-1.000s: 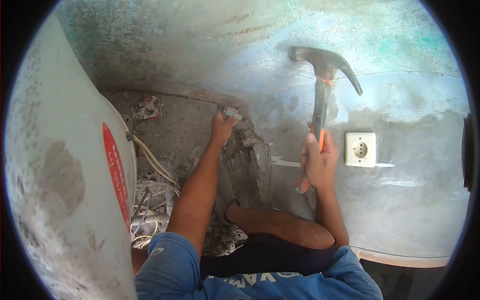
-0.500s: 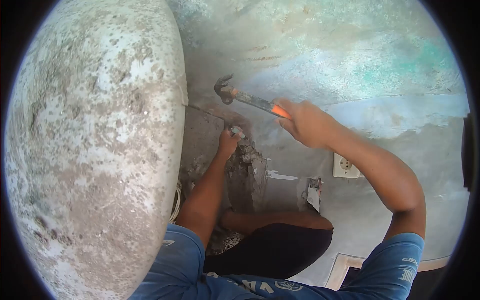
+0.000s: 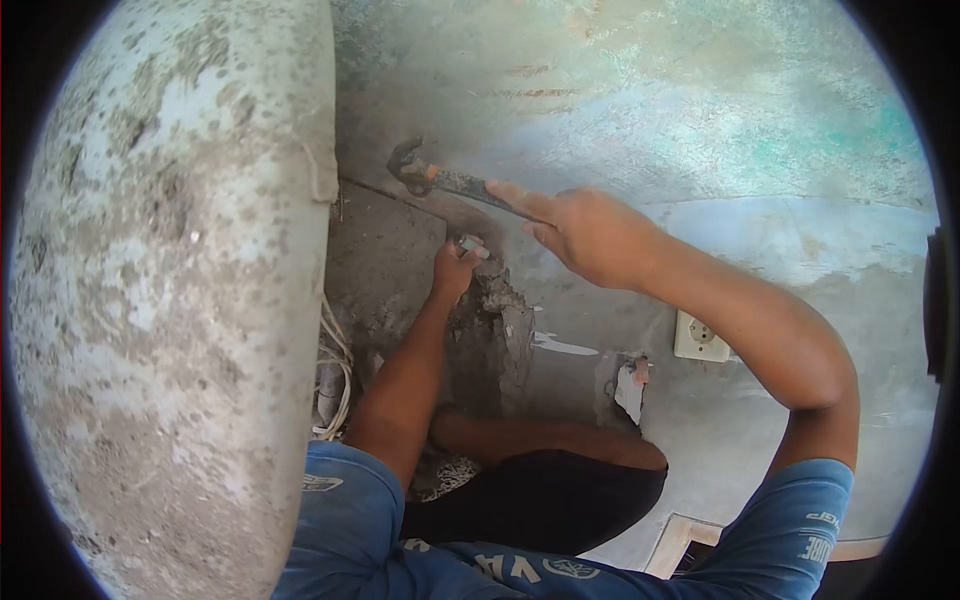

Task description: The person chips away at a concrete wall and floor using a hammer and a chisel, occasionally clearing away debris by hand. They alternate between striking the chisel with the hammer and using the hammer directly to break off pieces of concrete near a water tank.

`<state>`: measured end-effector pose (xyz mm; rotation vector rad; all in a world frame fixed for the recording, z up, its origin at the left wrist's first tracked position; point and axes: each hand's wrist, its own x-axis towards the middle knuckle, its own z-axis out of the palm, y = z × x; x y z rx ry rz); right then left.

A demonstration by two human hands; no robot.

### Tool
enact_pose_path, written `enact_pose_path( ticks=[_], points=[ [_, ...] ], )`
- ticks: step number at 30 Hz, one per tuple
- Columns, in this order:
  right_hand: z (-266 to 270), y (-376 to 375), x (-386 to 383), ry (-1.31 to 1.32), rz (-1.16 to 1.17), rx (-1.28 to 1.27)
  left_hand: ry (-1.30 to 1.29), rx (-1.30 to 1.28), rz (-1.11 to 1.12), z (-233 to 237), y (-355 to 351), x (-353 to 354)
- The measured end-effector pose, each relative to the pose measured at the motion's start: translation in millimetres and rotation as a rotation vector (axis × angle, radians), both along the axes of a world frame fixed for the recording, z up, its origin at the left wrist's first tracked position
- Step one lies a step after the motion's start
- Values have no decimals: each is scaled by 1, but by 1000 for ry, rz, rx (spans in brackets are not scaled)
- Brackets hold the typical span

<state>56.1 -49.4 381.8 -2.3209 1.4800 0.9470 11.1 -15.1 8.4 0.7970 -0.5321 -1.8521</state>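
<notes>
Grip of the right hand (image 3: 590,235) is closed tight round the handle of the hammer (image 3: 455,183), the fingers wrapped over the near end so that only the dark shaft and the head show past the knuckles. From that grip the hammer runs up and to the left, and its head sits close to the wall (image 3: 700,110), above and left of the chisel (image 3: 472,246) and apart from it. The left hand (image 3: 453,272) is shut in a fist on the chisel, whose pale end sticks out of the top of the fist toward the upper right. Its tip is hidden against the broken plaster (image 3: 505,320). The chisel lies just below the hammer's shaft, between the two hands.

The right arm is bent at the elbow, with the forearm slanting up and left across the wall and passing just above the socket (image 3: 700,338). The left arm reaches almost straight up from its blue sleeve (image 3: 345,500), wrist level with the plaster's ragged edge. A big speckled tank (image 3: 170,300) fills the left side, and pale cables (image 3: 335,375) hang between it and the left arm. A folded leg in dark shorts (image 3: 545,500) lies below both arms
</notes>
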Motion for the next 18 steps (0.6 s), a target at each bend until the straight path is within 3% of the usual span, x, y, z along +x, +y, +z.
enact_pose_path(
  ticks=[8,18],
  points=[
    [-35,2,-16,219,-64,167,33,55,10,4,0,2],
    [0,-17,39,-376,137,-306,-10,21,45,-1,-1,-10]
  ],
)
